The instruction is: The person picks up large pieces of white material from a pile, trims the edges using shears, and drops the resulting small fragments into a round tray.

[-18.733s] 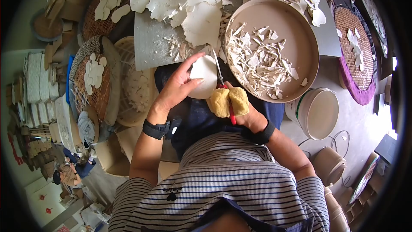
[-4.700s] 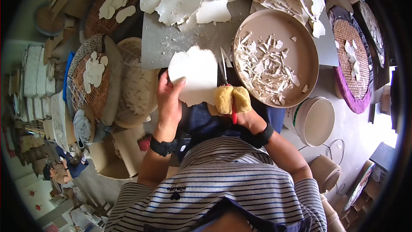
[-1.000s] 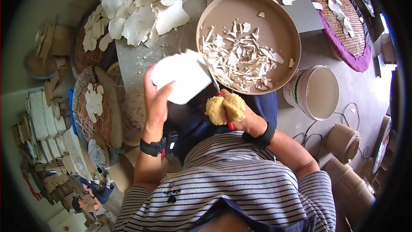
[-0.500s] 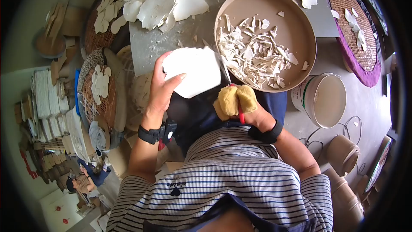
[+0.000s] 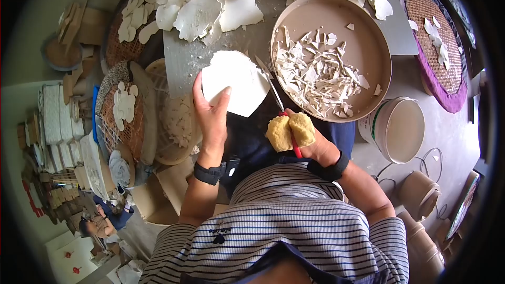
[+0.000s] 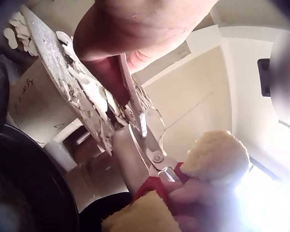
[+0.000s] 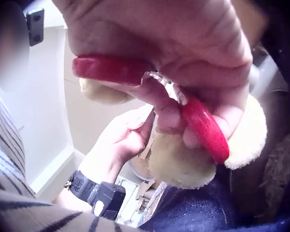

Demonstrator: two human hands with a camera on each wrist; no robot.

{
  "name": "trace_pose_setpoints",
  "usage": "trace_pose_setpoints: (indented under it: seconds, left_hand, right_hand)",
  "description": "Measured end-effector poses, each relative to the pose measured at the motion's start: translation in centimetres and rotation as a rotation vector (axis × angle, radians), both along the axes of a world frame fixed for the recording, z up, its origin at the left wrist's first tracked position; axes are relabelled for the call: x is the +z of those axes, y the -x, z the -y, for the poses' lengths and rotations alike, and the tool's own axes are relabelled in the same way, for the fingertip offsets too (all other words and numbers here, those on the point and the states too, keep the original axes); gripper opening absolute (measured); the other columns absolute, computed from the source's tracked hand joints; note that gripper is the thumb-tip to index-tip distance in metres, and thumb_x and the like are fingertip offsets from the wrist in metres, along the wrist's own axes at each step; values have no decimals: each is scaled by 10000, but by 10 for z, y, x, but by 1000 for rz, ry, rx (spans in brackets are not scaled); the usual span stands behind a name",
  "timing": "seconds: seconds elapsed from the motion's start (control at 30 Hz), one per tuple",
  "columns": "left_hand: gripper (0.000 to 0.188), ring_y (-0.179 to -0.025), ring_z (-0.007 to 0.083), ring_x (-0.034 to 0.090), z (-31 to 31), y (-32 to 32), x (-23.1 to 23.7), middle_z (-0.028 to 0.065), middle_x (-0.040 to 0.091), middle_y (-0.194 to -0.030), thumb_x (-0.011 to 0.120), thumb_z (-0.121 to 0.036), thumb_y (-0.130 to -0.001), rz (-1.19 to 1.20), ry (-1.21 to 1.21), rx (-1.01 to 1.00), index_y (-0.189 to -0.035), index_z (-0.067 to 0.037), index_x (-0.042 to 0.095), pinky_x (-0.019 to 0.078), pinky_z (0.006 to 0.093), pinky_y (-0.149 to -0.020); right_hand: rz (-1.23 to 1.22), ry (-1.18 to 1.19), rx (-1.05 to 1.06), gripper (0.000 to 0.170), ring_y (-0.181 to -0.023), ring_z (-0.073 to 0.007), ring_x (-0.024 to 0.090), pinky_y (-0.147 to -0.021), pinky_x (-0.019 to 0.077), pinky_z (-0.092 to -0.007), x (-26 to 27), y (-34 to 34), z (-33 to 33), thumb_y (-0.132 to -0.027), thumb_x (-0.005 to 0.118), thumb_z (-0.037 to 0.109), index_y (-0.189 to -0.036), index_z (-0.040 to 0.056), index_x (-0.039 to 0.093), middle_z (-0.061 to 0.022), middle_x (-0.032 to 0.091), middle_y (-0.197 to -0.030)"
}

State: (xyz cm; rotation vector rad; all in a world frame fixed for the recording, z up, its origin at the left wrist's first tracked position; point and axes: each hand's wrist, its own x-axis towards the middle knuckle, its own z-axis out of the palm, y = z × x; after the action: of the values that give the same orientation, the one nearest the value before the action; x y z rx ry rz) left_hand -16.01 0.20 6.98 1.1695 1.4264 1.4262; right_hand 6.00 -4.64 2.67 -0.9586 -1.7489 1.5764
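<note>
My left hand [image 5: 213, 118] holds a flat white sheet-like piece [image 5: 231, 81], thumb on its upper face and fingers beneath. Its upper edge is ragged; the lower right side runs straighter to a corner. My right hand [image 5: 321, 148] grips red-handled shears [image 5: 277, 97], with yellow spongy padding [image 5: 280, 133] around the grips. In the left wrist view the shears' pivot [image 6: 157, 158] shows, and the parted blades reach up near the edge of the piece [image 6: 129, 87]. A red handle [image 7: 205, 130] lies against my curled fingers in the right wrist view.
A round brown tray [image 5: 363, 37] of white clippings lies at the right of the grey board [image 5: 181, 55]. Large white sheets [image 5: 197, 16] are heaped behind. A white bucket [image 5: 373, 123] stands at right, woven trays [image 5: 138, 126] at left; another person [image 5: 100, 226] is farther off.
An earlier, smaller piece has given way to this one, whose lower edge has since lost its ragged outline. Over the last second, the piece has turned and the blades have moved off its right edge.
</note>
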Motion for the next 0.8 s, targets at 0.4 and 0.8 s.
trace_pose_setpoints:
  seconds: [0.4, 0.8]
  left_hand:
    - [638, -1135, 185, 469, -18, 15, 8, 132, 426, -1282, 624, 21, -786, 137, 185, -174, -1340, 31, 308, 415, 302, -959]
    - [159, -1198, 255, 482, -23, 29, 35, 116, 443, -1349, 648, -2, -756, -444, -368, -187, -835, -123, 713, 389, 338, -1004]
  right_hand:
    - [-610, 761, -186, 248, -841, -163, 588, -766, 476, -290, 1, 3, 5, -782, 653, 76, -978, 26, 511, -53, 580, -906]
    - [-197, 91, 134, 429, -1121, -221, 502, -1033, 329, -316, -2, 0, -10, -849, 624, 153, -1241, 80, 464, -84, 522, -1213]
